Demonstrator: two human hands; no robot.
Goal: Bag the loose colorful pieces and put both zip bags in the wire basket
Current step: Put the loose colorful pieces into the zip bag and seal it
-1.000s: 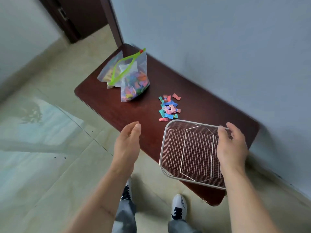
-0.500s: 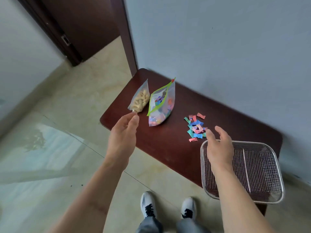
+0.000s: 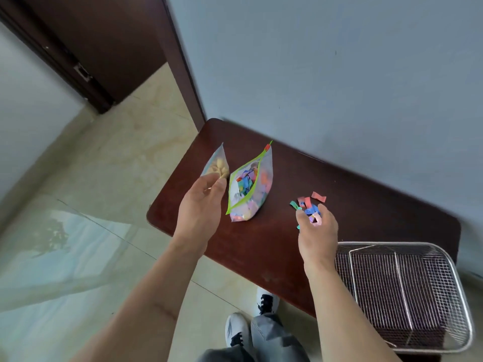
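Observation:
A clear zip bag [image 3: 251, 189] with a green zipper and a red slider stands open on the dark wooden table [image 3: 261, 246], partly filled with colorful pieces. A smaller bag of pale pasta shapes [image 3: 217, 165] stands just left of it. My left hand [image 3: 201, 207] hovers open, its fingertips at the pasta bag's lower end, beside the open bag's mouth. To the right lies a small heap of loose colorful pieces [image 3: 312, 199]. My right hand [image 3: 317, 236] is curled over the heap's near side with a few pieces pinched in its fingers. The wire basket [image 3: 392, 244] sits on the table's right end.
The table stands against a grey wall [image 3: 339, 87], with a dark door frame [image 3: 183, 74] at its far left corner. The basket overhangs the table's front edge. Tiled floor and my shoes [image 3: 235, 333] are below.
The view has moved closer to the bags. My left hand has reached the pasta bag's lower end. My right hand has moved from the basket's edge onto the loose pieces and closed on some.

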